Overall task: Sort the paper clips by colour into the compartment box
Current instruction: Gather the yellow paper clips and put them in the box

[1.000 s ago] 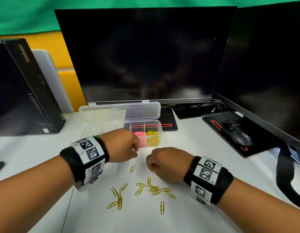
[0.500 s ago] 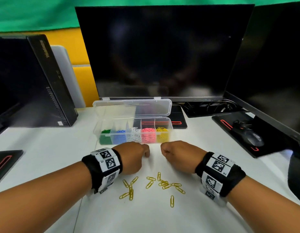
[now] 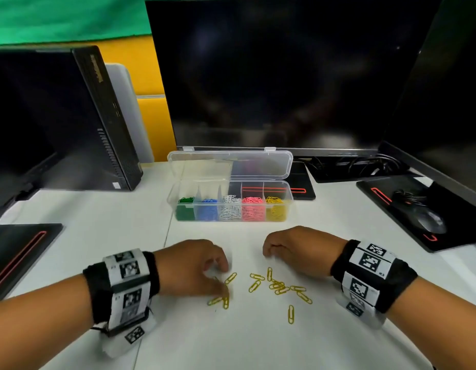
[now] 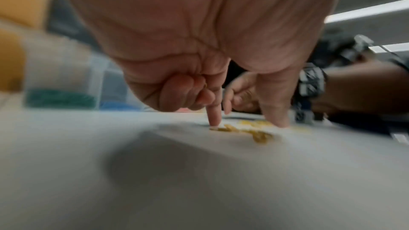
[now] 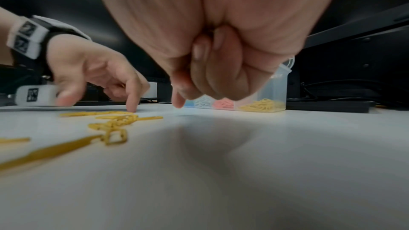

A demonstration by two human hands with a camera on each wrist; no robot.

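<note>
Several yellow paper clips (image 3: 278, 285) lie loose on the white table in front of the clear compartment box (image 3: 289, 205). The box holds green, blue, white, pink and yellow clips in separate compartments, left to right. My left hand (image 3: 221, 281) reaches down onto the left end of the scatter. In the left wrist view its index finger (image 4: 214, 118) and thumb touch the table on either side of some clips (image 4: 256, 134), which it does not pinch. My right hand (image 3: 269, 252) hovers just behind the clips as a curled fist (image 5: 199, 85), and I see nothing in it.
The box lid (image 3: 231, 164) stands open behind the compartments. A large monitor (image 3: 285, 76) fills the back. A mouse (image 3: 431, 222) lies on a black mat at the right, and a black computer case (image 3: 98, 116) stands at the left. Another black mat (image 3: 18, 252) lies at the near left.
Both hands have drawn back from the box towards me. The left hand has gone from a fist to index finger and thumb set down on the yellow clips. The right hand stays curled.
</note>
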